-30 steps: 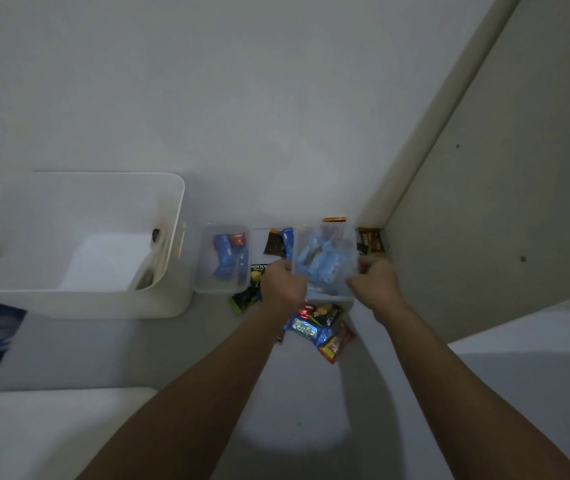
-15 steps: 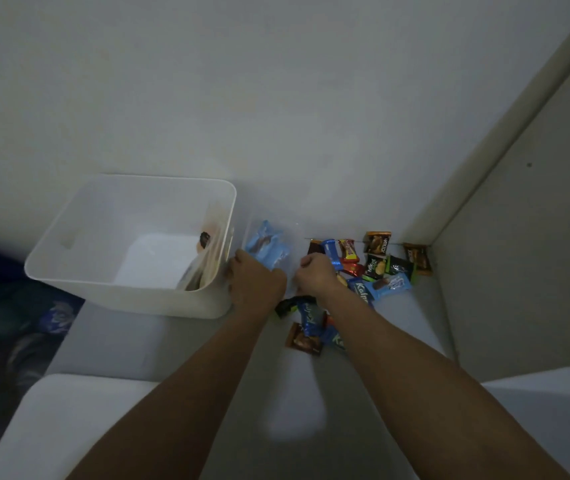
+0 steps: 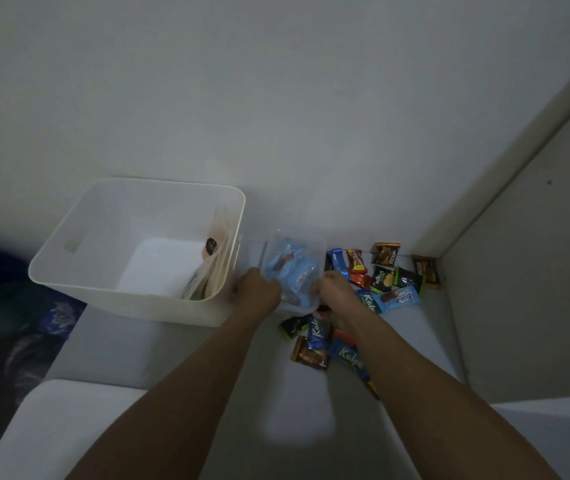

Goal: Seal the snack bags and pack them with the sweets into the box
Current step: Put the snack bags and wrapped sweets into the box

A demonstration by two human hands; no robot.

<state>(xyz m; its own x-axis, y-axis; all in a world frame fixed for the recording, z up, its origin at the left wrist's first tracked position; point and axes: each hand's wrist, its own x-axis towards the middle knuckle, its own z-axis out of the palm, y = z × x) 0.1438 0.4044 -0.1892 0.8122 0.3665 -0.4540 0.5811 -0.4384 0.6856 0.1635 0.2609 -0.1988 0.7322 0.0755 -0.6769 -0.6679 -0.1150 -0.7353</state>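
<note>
A clear snack bag [image 3: 294, 268] filled with light blue wrapped sweets is held between both hands, just right of the white box [image 3: 69, 271]. My left hand [image 3: 257, 292] grips the bag's left edge and my right hand [image 3: 334, 296] grips its right edge. Inside the box, a sealed bag [image 3: 212, 268] with sweets leans against the right wall. Several loose wrapped sweets [image 3: 385, 277] in blue, black, red and brown lie on the floor to the right and below my right hand.
A wall rises behind the box, and a side panel [image 3: 526, 271] closes off the corner at the right. A white cushion edge [image 3: 62, 420] is at the lower left. Dark patterned fabric [image 3: 17, 323] lies at the far left.
The bag of blue sweets has travelled left from the corner toward the box, held in both hands. The view has shifted so the box sits nearer the middle.
</note>
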